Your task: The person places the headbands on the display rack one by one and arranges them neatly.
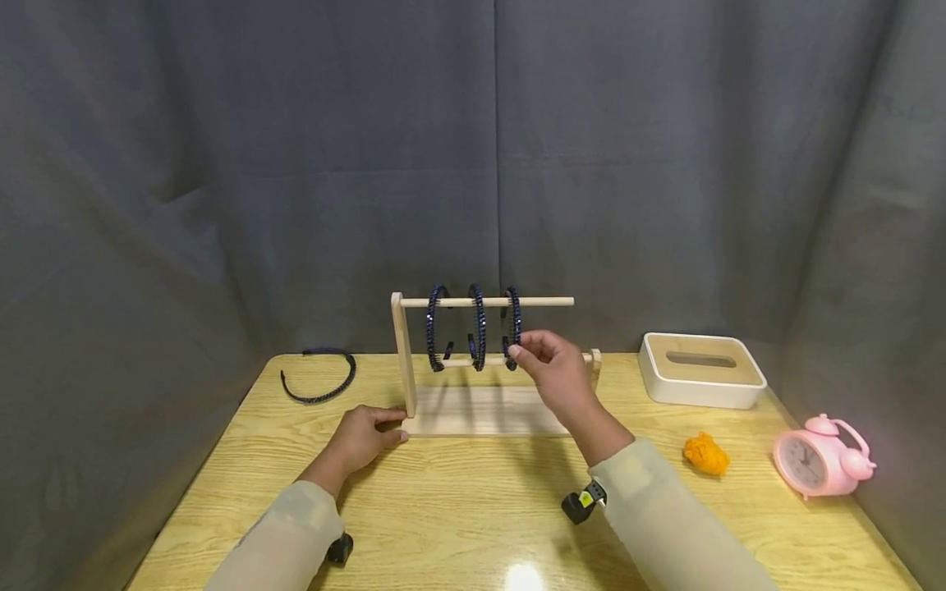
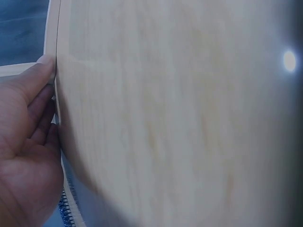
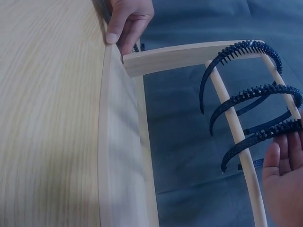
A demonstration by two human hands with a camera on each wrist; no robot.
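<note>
A wooden rack [image 1: 402, 353] with two horizontal rods stands on the table. Three dark blue beaded headbands hang over its rods: a left one [image 1: 431, 328], a middle one [image 1: 480, 328] and a right one [image 1: 516, 308]. My right hand [image 1: 560, 382] pinches the lower part of the right headband between thumb and fingers; the right wrist view has this headband [image 3: 265, 134] against the fingertips. At the rack's left end, my left hand [image 1: 358, 442] grips the base corner, thumb at the front edge. The left wrist view shows that hand [image 2: 28, 146] against the pale wooden edge.
Another dark headband [image 1: 314, 400] lies at the table's back left. Toward the right are a white tissue box [image 1: 702, 395] with a wooden lid, a crumpled orange bundle [image 1: 706, 454] and a pink alarm clock [image 1: 831, 469]. A grey curtain [image 1: 355, 164] surrounds the table.
</note>
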